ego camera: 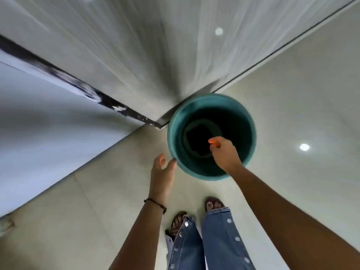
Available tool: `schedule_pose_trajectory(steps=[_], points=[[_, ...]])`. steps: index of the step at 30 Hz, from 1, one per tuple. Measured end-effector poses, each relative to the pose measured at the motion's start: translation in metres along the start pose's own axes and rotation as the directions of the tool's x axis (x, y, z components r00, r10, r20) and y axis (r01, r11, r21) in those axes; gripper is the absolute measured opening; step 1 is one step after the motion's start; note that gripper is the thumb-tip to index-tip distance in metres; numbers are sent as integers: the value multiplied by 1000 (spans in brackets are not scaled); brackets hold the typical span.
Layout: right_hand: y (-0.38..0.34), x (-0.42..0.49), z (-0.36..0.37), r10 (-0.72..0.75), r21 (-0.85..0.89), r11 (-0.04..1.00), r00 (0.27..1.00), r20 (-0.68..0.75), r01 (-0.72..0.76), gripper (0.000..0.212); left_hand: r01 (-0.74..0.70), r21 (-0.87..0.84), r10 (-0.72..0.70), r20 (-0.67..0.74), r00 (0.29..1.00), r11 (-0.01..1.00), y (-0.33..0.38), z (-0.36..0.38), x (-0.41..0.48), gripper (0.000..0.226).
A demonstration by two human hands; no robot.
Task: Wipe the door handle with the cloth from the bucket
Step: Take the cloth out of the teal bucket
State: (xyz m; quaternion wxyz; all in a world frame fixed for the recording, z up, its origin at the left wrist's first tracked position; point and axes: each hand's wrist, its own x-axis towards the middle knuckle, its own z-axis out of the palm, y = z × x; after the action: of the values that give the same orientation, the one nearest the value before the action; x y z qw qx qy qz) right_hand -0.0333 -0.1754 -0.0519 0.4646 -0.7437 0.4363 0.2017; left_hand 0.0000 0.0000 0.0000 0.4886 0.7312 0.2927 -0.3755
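Observation:
A teal bucket [243, 114] stands on the tiled floor against the bottom corner of a pale grey door [155, 55]. At its bottom lies a dark square shape [196, 139], likely the cloth. My right hand [224, 154] reaches down into the bucket's mouth with fingers curled at that shape's edge; whether it grips anything is hidden. My left hand [162, 172] hovers open beside the bucket's near-left rim, fingertips almost touching it. The door handle is out of view.
A white wall [48, 123] runs along the left, with a worn black strip [109, 102] between it and the door. Glossy beige floor tiles [292, 94] spread to the right. My feet in sandals [194, 215] stand just behind the bucket.

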Motion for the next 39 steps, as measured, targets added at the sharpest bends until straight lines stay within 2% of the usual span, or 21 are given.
schedule_pose_trajectory(steps=[3, 6, 9, 13, 16, 17, 20, 22, 25, 28, 30, 33, 39], points=[[19, 77, 39, 65, -100, 993, 998, 18, -63, 41, -97, -35, 97, 2, 995, 995, -10, 21, 54, 57], [39, 133, 69, 145, -220, 965, 989, -12, -144, 49, -169, -86, 169, -10, 986, 982, -16, 33, 80, 32], [64, 172, 94, 176, -276, 947, 984, 15, -165, 51, -186, -143, 189, 12, 982, 972, -28, 39, 94, 23], [80, 184, 106, 213, -284, 937, 977, -4, -205, 51, -190, -140, 195, 23, 980, 972, -31, 42, 96, 19], [62, 168, 97, 245, -130, 963, 968, 49, -237, 55, -167, -122, 170, 15, 985, 978, -26, 40, 95, 13], [51, 153, 91, 237, -66, 970, 969, 65, -232, 51, -162, -93, 163, 2, 987, 982, -24, 39, 92, 14], [14, 89, 59, 106, 133, 985, 994, 42, -110, 34, -118, 20, 118, -34, 992, 993, -15, 36, 65, 54], [-11, 30, 27, 42, 311, 949, 998, 43, -53, 13, -84, 24, 86, -63, 994, 996, 0, 28, 26, 66], [-44, -74, -26, -7, 482, 874, 991, 135, -60, 16, -103, -52, 100, -42, 994, 993, 24, 10, -49, 53], [-76, -180, -74, -97, 515, 855, 956, 277, -63, 42, -76, -240, 109, 128, 986, 968, 55, -25, -141, 45], [-96, -242, -97, -126, 506, 860, 933, 338, -67, 52, -57, -385, 134, 175, 975, 921, 71, -52, -203, 37], [-132, -337, -123, -193, 495, 868, 897, 398, -33, 56, -101, -500, 171, 97, 980, 860, 88, -101, -299, 18], [-190, -483, -132, -313, 461, 884, 836, 450, 83, 33, -179, -699, 232, -19, 973, 693, 67, -204, -457, 25]])
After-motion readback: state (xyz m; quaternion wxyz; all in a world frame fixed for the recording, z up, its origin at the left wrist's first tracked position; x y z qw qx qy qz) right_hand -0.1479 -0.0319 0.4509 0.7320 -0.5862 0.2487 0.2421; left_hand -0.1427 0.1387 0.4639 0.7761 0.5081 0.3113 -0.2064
